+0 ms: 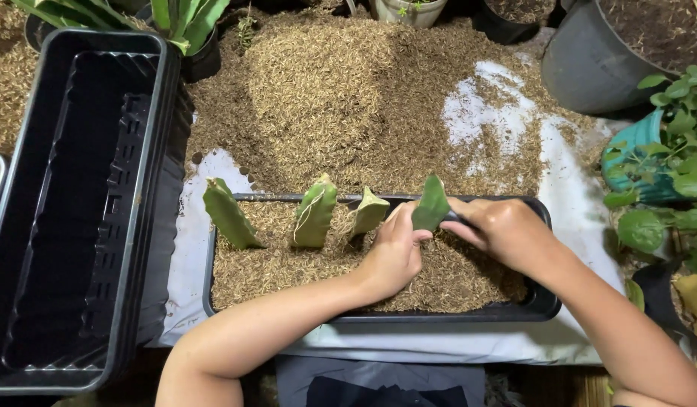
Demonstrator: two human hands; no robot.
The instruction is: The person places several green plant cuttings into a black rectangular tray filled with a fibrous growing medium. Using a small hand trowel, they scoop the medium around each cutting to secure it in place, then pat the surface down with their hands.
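At far left, an empty black planter [70, 211] was seen standing on husk-strewn ground. Beside it, a low black tray [541, 301] filled with dry husk mix had been set on a white sheet [190, 256]. Three green cuttings were seen upright in the mix: first cutting [228, 215], second cutting [314, 212], third cutting [368, 212]. A fourth cutting [431, 203] was held upright near the tray's back rim, right of the third. The left hand [394, 252] was curled against its base, fingers closed on it and the mix. The right hand [503, 234] was pinched on its right side. Step judged: setting the fourth cutting into the mix. Next move would call for firming husk round the base before release. A husk heap [348, 90] and potted plants [665, 166] were noted behind and at right.
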